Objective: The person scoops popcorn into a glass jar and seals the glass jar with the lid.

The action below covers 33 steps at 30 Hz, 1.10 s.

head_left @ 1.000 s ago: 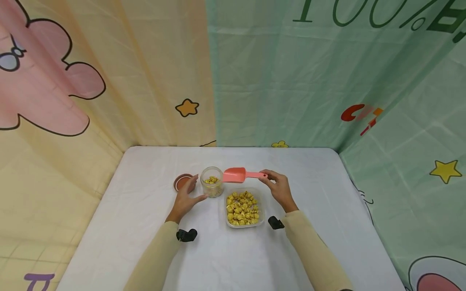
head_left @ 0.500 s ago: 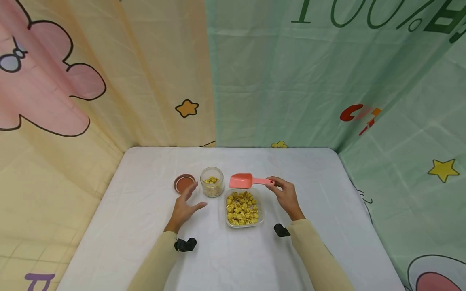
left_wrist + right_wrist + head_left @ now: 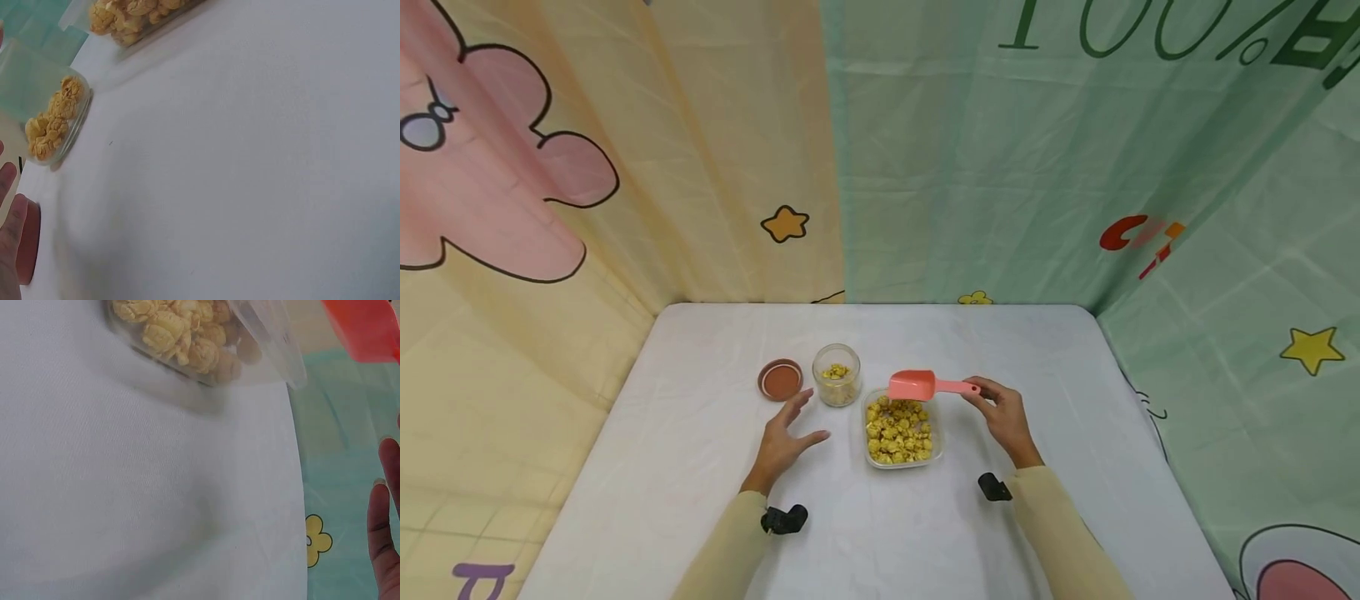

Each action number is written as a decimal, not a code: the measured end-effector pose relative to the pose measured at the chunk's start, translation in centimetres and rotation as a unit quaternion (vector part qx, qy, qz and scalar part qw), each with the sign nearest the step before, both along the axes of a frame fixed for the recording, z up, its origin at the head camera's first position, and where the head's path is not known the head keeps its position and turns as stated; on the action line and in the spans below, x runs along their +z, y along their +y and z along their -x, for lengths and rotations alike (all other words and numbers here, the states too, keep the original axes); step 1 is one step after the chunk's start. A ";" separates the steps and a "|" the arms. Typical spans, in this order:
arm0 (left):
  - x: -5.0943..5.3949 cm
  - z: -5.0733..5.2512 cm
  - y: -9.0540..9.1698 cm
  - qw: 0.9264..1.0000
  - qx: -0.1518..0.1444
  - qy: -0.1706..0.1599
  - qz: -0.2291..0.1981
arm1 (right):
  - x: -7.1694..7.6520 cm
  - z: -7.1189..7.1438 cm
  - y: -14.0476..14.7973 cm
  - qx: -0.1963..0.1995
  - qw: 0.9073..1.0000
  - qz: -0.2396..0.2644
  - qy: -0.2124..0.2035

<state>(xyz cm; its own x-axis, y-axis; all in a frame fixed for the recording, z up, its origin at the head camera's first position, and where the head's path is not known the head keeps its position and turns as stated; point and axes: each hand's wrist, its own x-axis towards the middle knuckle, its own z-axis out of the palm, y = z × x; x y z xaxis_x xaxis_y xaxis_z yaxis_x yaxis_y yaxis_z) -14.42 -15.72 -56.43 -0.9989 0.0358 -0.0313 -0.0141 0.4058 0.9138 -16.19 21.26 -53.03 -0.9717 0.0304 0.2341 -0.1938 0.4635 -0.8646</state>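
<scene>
The left hand (image 3: 780, 446) spreads its fingers wide, thumb well apart, holding nothing. To their right sits a clear tub (image 3: 901, 466), well stocked with popcorn (image 3: 898, 429) and likely light and flexible. The right hand (image 3: 1006, 417) pinches a pink scoop (image 3: 912, 385) by its handle's end, the bowl out left of those fingers over the tub's far edge — probably light, stiff plastic, steadier if gripped nearer the bowl. Just beyond the left fingers lie a brown lid (image 3: 780, 381) and a jar (image 3: 853, 375) with some popcorn inside — likely smooth, breakable glass, best held round its sides.
</scene>
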 end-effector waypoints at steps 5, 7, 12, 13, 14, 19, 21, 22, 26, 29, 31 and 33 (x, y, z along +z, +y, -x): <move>-0.3 -0.7 0.8 1.000 0.002 -0.006 -0.019 | 0.1 -0.6 0.8 0.009 1.000 -0.009 0.008; -0.5 -1.0 1.2 1.000 0.002 -0.003 -0.027 | 0.0 -0.8 1.1 0.014 1.000 -0.013 0.014; -1.3 -1.6 2.0 1.000 0.001 -0.006 -0.027 | -0.2 -1.3 1.8 0.017 1.000 -0.019 0.018; -1.4 -1.7 2.2 1.000 0.000 -0.006 -0.027 | -0.2 -1.3 1.9 0.017 0.999 -0.020 0.019; -1.6 -1.8 2.3 1.000 -0.002 -0.006 -0.028 | -0.2 -1.4 2.0 0.017 0.999 -0.022 0.021; -1.8 -2.1 2.9 0.999 -0.017 0.001 -0.041 | 0.4 -1.9 2.1 0.018 0.999 -0.038 0.033; -1.9 -2.2 3.1 0.999 -0.024 0.006 -0.044 | 0.4 -1.9 2.2 0.016 0.998 -0.047 0.034; -1.9 -2.2 3.3 0.999 -0.027 0.008 -0.045 | 0.4 -2.0 2.2 0.015 0.998 -0.049 0.032; -2.3 -2.3 3.7 0.998 -0.039 0.015 -0.039 | -0.2 -1.9 2.5 0.018 0.998 -0.052 0.037; -2.5 -2.3 4.1 0.998 -0.048 0.013 -0.032 | -0.1 -1.9 2.5 0.022 0.998 -0.051 0.042; -2.6 -2.3 4.4 0.998 -0.058 0.015 -0.030 | 0.0 -1.9 2.5 0.023 0.997 -0.053 0.045; -2.5 -2.3 4.7 0.997 -0.066 0.011 -0.027 | -0.1 -2.0 2.5 0.024 0.997 -0.060 0.048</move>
